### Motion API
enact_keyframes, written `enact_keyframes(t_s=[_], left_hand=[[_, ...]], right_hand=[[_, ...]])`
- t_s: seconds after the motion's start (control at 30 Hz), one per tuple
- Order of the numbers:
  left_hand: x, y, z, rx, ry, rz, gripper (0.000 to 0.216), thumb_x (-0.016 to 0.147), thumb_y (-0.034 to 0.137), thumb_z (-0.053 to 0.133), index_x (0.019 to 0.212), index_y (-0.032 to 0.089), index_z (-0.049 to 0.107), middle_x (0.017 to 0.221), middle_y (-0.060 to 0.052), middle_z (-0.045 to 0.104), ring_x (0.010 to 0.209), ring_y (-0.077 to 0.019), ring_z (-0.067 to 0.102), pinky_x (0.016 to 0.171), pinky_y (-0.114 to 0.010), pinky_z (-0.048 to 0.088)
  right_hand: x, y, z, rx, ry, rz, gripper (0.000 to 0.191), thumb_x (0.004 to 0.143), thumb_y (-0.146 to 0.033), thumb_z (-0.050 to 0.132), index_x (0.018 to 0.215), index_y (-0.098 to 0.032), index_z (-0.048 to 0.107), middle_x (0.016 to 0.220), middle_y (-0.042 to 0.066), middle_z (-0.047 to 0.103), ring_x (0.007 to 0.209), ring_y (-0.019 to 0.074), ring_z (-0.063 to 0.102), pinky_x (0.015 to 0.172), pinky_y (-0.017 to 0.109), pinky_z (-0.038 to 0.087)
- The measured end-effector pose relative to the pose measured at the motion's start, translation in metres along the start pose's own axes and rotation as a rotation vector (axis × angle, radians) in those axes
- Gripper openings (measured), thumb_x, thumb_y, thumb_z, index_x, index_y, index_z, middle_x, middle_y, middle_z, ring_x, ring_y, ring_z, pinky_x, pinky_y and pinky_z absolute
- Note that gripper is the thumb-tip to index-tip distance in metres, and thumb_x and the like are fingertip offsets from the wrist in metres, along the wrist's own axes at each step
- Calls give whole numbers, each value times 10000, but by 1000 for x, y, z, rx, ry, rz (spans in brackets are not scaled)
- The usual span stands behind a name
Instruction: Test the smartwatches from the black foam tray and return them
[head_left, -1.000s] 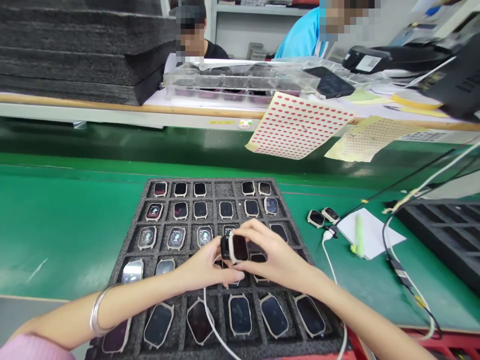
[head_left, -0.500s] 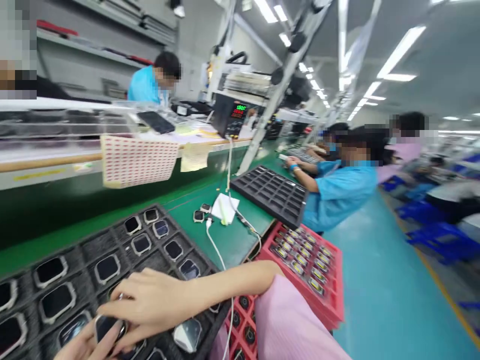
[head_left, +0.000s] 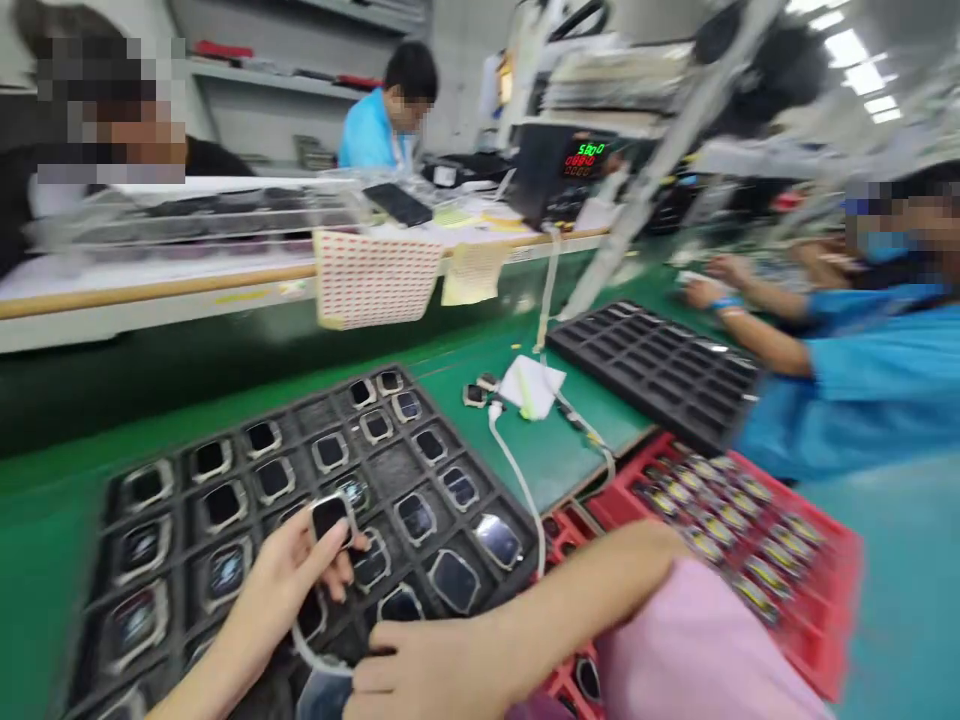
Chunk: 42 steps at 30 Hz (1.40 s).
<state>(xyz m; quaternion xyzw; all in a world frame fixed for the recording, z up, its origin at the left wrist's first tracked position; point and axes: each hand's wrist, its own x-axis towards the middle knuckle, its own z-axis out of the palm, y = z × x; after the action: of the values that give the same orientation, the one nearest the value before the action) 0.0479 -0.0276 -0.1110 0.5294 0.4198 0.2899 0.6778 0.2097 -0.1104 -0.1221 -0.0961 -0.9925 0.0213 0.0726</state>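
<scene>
My left hand point(head_left: 304, 560) pinches a smartwatch point(head_left: 330, 518) with a dark screen and silver case, held above the black tray point(head_left: 390, 460). Similar watches lie face up in the tray's compartments. My right hand point(head_left: 427, 665) is low over the tray's near edge, its fingers curled. A white cable point(head_left: 319, 660) curves into these fingers; its end is hidden. Beneath it is a bluish, rounded surface point(head_left: 322, 695) that I cannot identify. The two hands are apart.
Two small watches point(head_left: 475, 395) and white paper point(head_left: 531, 385) lie on the green bench. Right of them are a black compartment tray point(head_left: 652, 370) and a red tray point(head_left: 832, 590) of small parts. A co-worker in blue point(head_left: 885, 370) sits at right; others are across the bench.
My hands were together at the watch; now they are apart. The left has raised the watch, and the right has drawn back toward me. The view has turned left.
</scene>
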Motion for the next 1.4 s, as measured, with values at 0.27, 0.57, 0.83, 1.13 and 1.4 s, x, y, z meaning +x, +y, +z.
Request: enact_keyframes(t_s=[0.27,0.57,0.83,1.13,1.4], left_hand=[[16,17,-7,-49,-25,77,349,826,472,598,868,144,486,809,-69,665,506,-90,544,407,-178,428],[26,-10,-17,-156,-74,66,348,810,462,636,863,147,498,595,15,594,426,-93,524,425,-196,442],[28,-9,-21,-187,-54,53,343,812,417,650,944,124,530,542,25,580,407,-95,532,405,-181,441],[26,-7,-18,-225,-135,-31,413,800,428,665,1033,108,545,808,-74,664,742,-204,682,704,-353,582],[24,-4,-22,-232,-135,-83,387,773,416,698,984,105,604,787,-44,658,773,-189,665,776,-377,571]], right_hand=[[24,30,-4,-65,175,30,127,827,-123,524,715,-162,570,649,2,499,587,162,448,569,327,352],[10,108,-62,281,357,378,299,868,-402,628,1032,-155,598,958,84,609,867,203,554,753,330,453],[10,137,-21,444,372,481,365,856,-304,642,1175,-160,538,1022,102,585,946,228,558,824,385,508],[3,136,-16,459,423,425,402,827,-274,653,1191,-129,563,957,104,601,855,219,549,763,399,505],[5,131,-16,359,492,390,375,840,-284,635,1176,-137,557,919,98,591,807,209,544,706,391,496]])
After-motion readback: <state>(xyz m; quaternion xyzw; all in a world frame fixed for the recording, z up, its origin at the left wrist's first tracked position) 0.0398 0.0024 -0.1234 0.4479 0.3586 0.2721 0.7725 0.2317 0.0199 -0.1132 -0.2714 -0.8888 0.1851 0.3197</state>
